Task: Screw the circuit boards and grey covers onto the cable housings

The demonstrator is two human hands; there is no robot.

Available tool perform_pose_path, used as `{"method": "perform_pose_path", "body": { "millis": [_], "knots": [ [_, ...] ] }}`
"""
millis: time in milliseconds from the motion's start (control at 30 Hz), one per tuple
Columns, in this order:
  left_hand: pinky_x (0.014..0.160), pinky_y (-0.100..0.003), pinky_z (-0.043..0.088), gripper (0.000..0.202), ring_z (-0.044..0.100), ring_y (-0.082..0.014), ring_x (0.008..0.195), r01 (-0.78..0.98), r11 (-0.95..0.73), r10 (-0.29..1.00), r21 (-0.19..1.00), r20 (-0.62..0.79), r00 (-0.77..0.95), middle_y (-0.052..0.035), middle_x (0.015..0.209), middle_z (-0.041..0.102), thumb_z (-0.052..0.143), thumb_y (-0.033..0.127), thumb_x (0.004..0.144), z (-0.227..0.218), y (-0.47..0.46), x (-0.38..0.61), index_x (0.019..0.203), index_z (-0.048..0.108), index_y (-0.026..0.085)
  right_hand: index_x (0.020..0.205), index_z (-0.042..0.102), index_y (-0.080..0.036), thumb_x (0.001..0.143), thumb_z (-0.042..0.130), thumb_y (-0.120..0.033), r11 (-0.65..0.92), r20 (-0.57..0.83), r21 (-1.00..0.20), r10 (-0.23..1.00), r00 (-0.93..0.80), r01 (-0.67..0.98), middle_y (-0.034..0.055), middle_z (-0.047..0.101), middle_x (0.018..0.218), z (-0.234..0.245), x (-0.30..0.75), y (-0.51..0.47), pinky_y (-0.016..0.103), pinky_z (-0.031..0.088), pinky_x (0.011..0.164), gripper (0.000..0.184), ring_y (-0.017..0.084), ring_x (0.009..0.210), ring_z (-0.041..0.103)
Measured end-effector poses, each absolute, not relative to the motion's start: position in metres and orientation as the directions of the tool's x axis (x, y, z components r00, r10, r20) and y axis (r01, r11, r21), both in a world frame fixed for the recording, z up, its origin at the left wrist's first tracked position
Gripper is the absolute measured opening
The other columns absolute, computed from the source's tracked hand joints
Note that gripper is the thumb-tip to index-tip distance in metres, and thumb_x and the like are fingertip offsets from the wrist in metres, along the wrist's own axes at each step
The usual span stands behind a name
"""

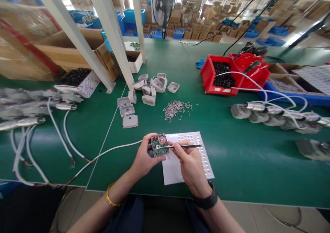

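Note:
In my left hand [144,159] is a small square housing, its open face up, with a green circuit board [160,151] and a red round part showing inside. The fingers and thumb grip it by the sides. A white cable [116,146] runs from it to the left. Pinched in my right hand [189,162] is a pair of slim black tweezers [184,146]. Their silver tip lies over the board, at a small pale round piece [157,147]; whether it touches is too small to tell. Under my right hand lies a white sheet [172,172] with rows of round silvery dots.
Loose screws [175,109] are heaped beyond the sheet, with grey housing covers [130,121] to their left. A red bin [223,88] of black parts stands back right. Cabled grey units [265,117] line the right; more [38,105] lie left. White posts [105,30] rise behind.

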State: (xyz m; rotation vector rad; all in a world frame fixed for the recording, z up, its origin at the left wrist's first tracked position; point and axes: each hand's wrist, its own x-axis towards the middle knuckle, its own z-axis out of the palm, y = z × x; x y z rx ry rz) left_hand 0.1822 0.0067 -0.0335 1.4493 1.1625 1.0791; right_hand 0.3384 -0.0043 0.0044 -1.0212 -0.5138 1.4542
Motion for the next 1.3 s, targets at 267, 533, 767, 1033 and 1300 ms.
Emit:
{"method": "perform_pose_path", "body": {
  "millis": [267, 533, 767, 1033, 1300],
  "knots": [
    [0.094, -0.037, 0.045, 0.07, 0.05, -0.0249, 0.113, 0.164, -0.11, 0.984, 0.98, 0.084, 0.156, -0.0062, 0.121, 0.047, 0.081, 0.026, 0.065, -0.0313, 0.0068, 0.1835, 0.121, 0.041, 0.024, 0.075, 0.062, -0.017, 0.068, 0.081, -0.034, -0.161, -0.228, -0.857, 0.97, 0.08, -0.49, 0.005, 0.07, 0.079, 0.0059, 0.3438, -0.0004, 0.028, 0.053, 0.067, 0.027, 0.019, 0.071, 0.065],
    [0.096, -0.037, 0.044, 0.07, 0.049, -0.0241, 0.113, 0.166, -0.112, 0.985, 0.98, 0.087, 0.149, -0.0051, 0.121, 0.047, 0.081, 0.026, 0.065, -0.0315, 0.0059, 0.1835, 0.122, 0.041, 0.025, 0.077, 0.062, -0.017, 0.069, 0.08, -0.036, -0.151, -0.202, -0.89, 0.976, 0.075, -0.431, 0.0049, 0.069, 0.079, 0.0069, 0.3459, 0.0006, 0.03, 0.052, 0.069, 0.027, 0.021, 0.076, 0.065],
    [0.095, -0.037, 0.045, 0.072, 0.05, -0.0255, 0.113, 0.159, -0.095, 0.988, 0.983, 0.073, 0.139, -0.007, 0.121, 0.047, 0.081, 0.029, 0.064, -0.034, 0.0057, 0.1837, 0.122, 0.041, 0.023, 0.077, 0.063, -0.018, 0.069, 0.079, -0.037, -0.152, -0.192, -0.905, 0.979, 0.063, -0.397, 0.0036, 0.068, 0.076, 0.0083, 0.3451, 0.0022, 0.032, 0.052, 0.07, 0.027, 0.023, 0.076, 0.065],
    [0.095, -0.036, 0.045, 0.071, 0.051, -0.0247, 0.112, 0.148, -0.091, 0.988, 0.985, 0.07, 0.136, -0.006, 0.121, 0.047, 0.081, 0.026, 0.064, -0.0337, 0.0054, 0.1842, 0.122, 0.041, 0.024, 0.077, 0.061, -0.017, 0.068, 0.08, -0.036, -0.17, -0.212, -0.894, 0.976, 0.057, -0.415, 0.0058, 0.069, 0.08, 0.0109, 0.3439, 0.0026, 0.032, 0.052, 0.07, 0.028, 0.023, 0.076, 0.066],
    [0.094, -0.035, 0.045, 0.07, 0.052, -0.024, 0.11, 0.147, -0.095, 0.987, 0.985, 0.074, 0.14, -0.0057, 0.12, 0.047, 0.081, 0.024, 0.065, -0.032, 0.0061, 0.1835, 0.122, 0.041, 0.024, 0.078, 0.062, -0.017, 0.071, 0.078, -0.036, -0.161, -0.195, -0.902, 0.98, 0.045, -0.401, 0.0059, 0.069, 0.08, 0.0086, 0.346, 0.0033, 0.032, 0.052, 0.071, 0.026, 0.023, 0.077, 0.065]
  ]
}}
